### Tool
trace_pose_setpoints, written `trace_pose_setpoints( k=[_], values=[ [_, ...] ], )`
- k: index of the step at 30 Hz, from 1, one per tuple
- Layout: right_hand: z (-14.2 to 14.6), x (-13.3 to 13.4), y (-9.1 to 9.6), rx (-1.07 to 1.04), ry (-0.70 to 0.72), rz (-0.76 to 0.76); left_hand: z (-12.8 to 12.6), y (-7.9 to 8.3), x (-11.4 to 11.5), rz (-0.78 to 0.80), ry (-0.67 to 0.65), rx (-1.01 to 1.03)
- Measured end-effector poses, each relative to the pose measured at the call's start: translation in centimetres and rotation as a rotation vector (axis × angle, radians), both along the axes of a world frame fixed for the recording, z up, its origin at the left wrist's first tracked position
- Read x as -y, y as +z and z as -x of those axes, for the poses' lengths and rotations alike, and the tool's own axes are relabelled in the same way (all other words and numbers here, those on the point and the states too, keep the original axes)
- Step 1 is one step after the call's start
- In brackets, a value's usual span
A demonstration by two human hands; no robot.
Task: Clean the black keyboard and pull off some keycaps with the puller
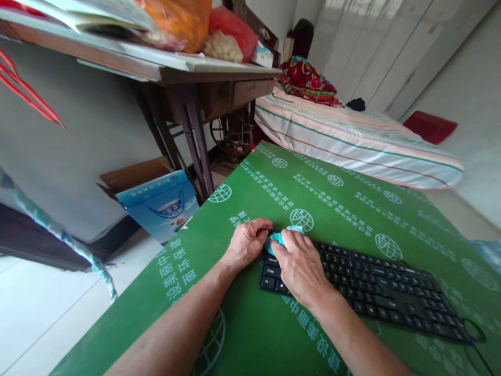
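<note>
Keyboard (376, 284) corner: teal item (279, 238) in R hand (301, 266)

The one head-worn camera looks forward and down from above the near edge of the green board (250, 324), close over the keyboard (376, 290). It faces the board's far edge, with the bed (352, 141) and wooden table (219, 78) beyond.

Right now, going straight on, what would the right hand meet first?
Probably the left hand, just past the small teal object the right hand holds by the black keyboard.
</note>
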State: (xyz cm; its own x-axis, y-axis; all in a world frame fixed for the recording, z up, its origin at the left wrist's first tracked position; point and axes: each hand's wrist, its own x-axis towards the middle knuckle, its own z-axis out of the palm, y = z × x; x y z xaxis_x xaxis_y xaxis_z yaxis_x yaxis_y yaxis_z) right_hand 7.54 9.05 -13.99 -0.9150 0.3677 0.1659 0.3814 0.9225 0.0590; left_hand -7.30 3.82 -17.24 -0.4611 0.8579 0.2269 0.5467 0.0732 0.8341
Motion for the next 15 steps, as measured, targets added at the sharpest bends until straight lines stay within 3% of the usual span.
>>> trace_pose_setpoints(
  k=[15],
  values=[
    [-0.44,0.1,0.45,0.027,-0.022,0.018,-0.02,0.0,0.03,0.028,-0.003,-0.005]
  ],
)
